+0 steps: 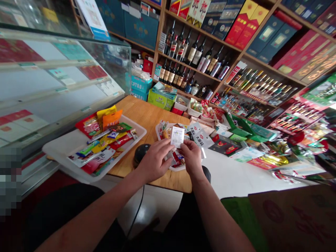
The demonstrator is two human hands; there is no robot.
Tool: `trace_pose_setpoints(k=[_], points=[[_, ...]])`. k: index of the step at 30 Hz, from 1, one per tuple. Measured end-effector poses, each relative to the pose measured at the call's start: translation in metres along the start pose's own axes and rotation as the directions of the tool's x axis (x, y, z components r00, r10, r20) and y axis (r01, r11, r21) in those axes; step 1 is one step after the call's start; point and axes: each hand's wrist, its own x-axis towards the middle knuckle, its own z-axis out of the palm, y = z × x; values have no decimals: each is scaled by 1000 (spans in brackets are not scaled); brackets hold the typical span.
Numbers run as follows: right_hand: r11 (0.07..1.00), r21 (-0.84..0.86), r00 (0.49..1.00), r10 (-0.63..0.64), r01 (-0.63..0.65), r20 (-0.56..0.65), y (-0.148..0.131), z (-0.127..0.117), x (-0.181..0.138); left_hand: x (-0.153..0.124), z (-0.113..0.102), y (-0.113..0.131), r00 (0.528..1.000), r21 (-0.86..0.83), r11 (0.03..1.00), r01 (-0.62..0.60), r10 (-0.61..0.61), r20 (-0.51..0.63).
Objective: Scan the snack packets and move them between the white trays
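Observation:
A small white packet (177,136) with faint print is held upright between both hands. My left hand (154,159) has its fingertips closed on the packet's left edge, with the thumb lower down. On the lower right corner, my right hand (192,157) pinches it between thumb and fingers. Beneath and behind the hands stands a white basket (158,132) of snack packets, partly hidden by them. Grey-white packets (204,138) with black characters stick out at its right side. Beside my left wrist sits a dark rounded device (141,153) with a cable.
A translucent white tray (140,132) of colourful snack packets rests at the left on the wooden table (131,108). A glass display case (115,66) borders the left. Shelves of bottles (181,45) and boxed snacks (241,126) line the back and right. A cardboard box (294,217) stands at lower right.

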Motion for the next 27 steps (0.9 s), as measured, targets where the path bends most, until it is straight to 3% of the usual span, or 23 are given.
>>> trace_pose_setpoints(k=[8,13,15,20,27], points=[[997,-12,989,69,-71,-127,8,-76,-1,26,62,33,980,-103,984,148,-132,150],[999,-15,981,39,-43,-192,21,-99,15,48,86,41,965,-138,969,204,-176,192],[995,-96,969,7,-32,-246,23,-104,24,55,89,42,963,-116,972,205,-179,203],[909,-417,936,-148,2,-319,21,-115,22,46,73,53,950,-54,975,215,-197,243],[931,-361,974,-123,48,-187,31,-108,-32,-18,23,77,915,-20,949,316,-299,271]])
